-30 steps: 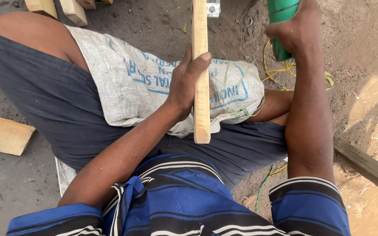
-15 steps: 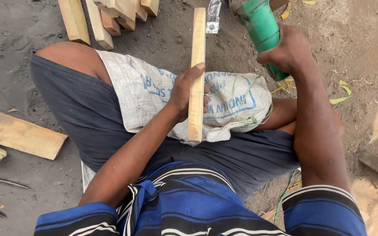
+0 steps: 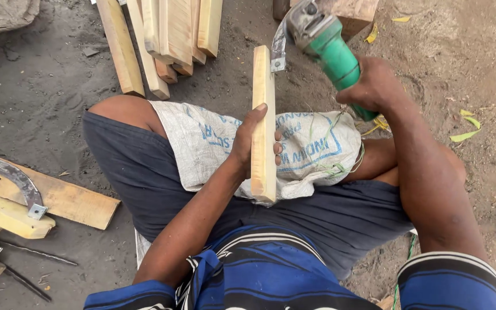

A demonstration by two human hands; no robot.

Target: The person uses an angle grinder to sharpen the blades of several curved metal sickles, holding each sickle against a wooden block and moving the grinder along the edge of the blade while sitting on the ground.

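Pale wood slat stands on our sack-covered lap, left hand clamped mid-length. Looks light, stiff, rough enough not to slip. Right hand fists green grinder near slat top.

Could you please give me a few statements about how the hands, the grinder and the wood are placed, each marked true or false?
1. The left hand grips a wood strip lying on a sack. True.
2. The right hand holds a red hammer. False: it holds a green grinder.
3. The grinder's head is near the strip's far end. True.
4. The sack lies on the ground beside the person. False: it is spread over the lap.
5. More wood strips lie on the ground beyond the knees. True.
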